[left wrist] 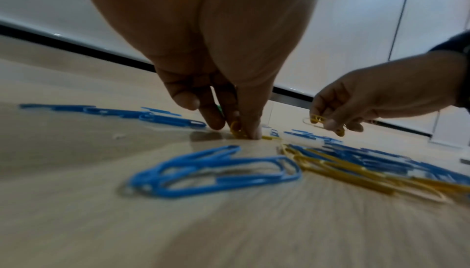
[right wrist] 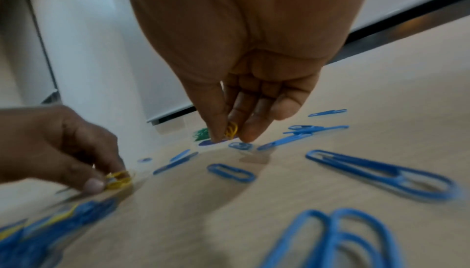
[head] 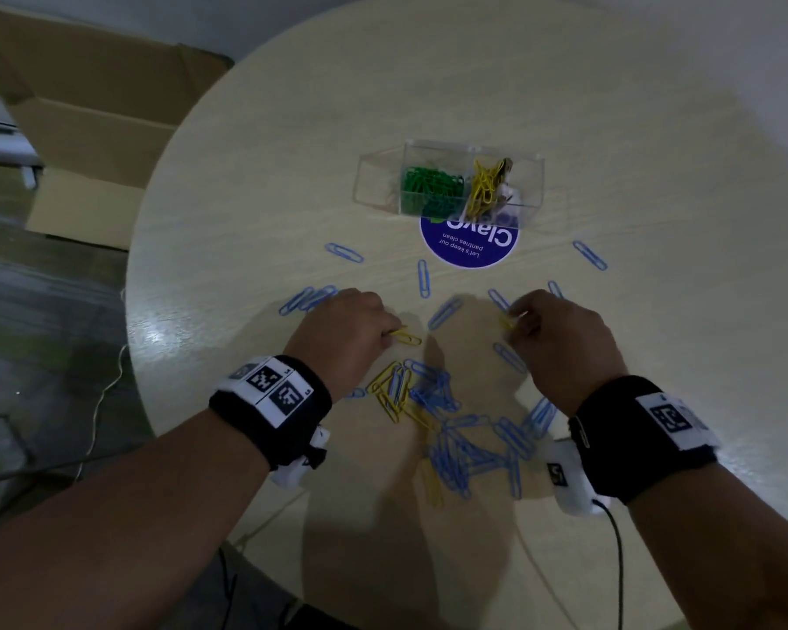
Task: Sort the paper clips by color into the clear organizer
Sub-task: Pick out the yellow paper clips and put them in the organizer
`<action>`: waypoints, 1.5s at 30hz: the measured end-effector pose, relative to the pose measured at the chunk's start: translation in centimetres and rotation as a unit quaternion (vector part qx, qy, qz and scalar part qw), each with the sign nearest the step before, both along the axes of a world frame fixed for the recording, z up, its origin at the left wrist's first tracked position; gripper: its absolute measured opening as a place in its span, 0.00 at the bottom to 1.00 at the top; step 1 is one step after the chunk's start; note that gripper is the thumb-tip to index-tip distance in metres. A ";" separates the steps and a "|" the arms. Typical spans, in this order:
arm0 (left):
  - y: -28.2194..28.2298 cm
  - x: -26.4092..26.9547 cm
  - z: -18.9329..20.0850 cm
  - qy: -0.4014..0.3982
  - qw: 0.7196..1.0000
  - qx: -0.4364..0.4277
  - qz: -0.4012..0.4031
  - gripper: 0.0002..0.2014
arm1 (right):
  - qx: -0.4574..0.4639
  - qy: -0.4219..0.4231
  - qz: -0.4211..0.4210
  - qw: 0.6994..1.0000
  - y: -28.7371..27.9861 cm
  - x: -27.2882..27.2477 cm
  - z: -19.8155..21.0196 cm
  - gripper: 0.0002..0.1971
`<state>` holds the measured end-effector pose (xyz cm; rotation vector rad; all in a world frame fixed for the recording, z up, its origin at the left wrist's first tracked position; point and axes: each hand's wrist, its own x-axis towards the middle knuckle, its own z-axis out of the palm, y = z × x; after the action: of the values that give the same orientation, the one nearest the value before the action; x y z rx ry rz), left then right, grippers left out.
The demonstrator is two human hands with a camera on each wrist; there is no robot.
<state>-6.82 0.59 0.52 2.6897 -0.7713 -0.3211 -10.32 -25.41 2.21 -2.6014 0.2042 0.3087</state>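
Observation:
A clear organizer (head: 524,175) stands at the table's middle, with green clips (head: 431,186) in one compartment and yellow clips (head: 485,184) in the one beside it. A heap of blue and yellow clips (head: 456,429) lies near me. My left hand (head: 383,331) pinches a yellow clip (head: 406,336) against the tabletop (left wrist: 240,131). My right hand (head: 517,318), raised a little above the table, pinches yellow clips (right wrist: 231,129) between thumb and fingers. Loose blue clips (head: 424,277) lie scattered between the hands and the organizer.
A round blue sticker (head: 469,243) sits on the round wooden table (head: 292,184) just in front of the organizer. Cardboard boxes (head: 87,129) stand on the floor at the left. Cables hang off the table's near edge.

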 end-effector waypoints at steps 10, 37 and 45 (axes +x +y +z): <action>-2.0 -0.3 1.2 0.003 0.985 0.156 -0.077 0.15 | 0.068 -0.040 -0.075 0.994 -2.3 1.0 1.2 0.05; -10.5 13.8 4.2 -0.031 0.947 -0.205 0.243 0.12 | 0.160 -0.096 -0.128 0.974 -3.8 9.4 4.3 0.11; -7.1 14.0 2.4 -0.040 0.945 -0.183 0.269 0.08 | 0.132 -0.072 -0.078 0.986 0.0 15.4 3.4 0.04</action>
<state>7.14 -6.50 2.90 2.4360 -0.0738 0.0626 5.03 -25.44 5.62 -2.3182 0.2944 0.0846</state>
